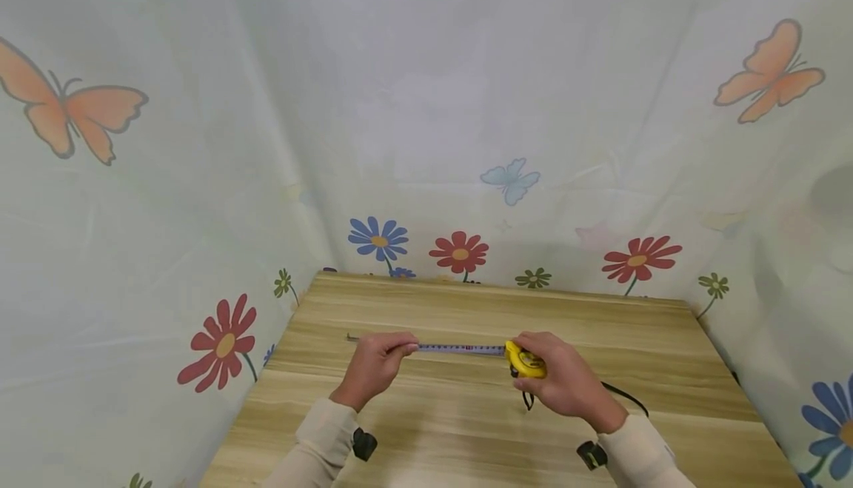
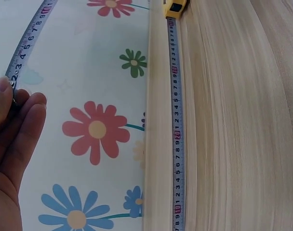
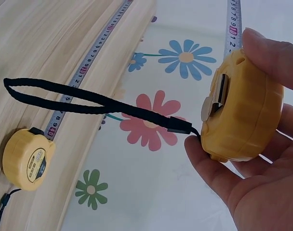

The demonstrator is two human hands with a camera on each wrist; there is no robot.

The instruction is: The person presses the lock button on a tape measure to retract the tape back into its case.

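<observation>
Above the table (image 1: 453, 436), the right hand (image 1: 566, 378) grips a yellow tape measure (image 3: 245, 110), and the left hand (image 1: 373, 366) pinches the end of its strip (image 1: 460, 349); another tape measure (image 3: 25, 168) lies extended on the table.

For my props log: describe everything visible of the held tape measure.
The tape measure has a yellow, plastic-looking case, a silvery fitting and a dangling black cord loop. Its pale, numbered blade is drawn out roughly straight above the wood-grained table. The right hand grips the case; the left hand pinches the blade near its end.
</observation>
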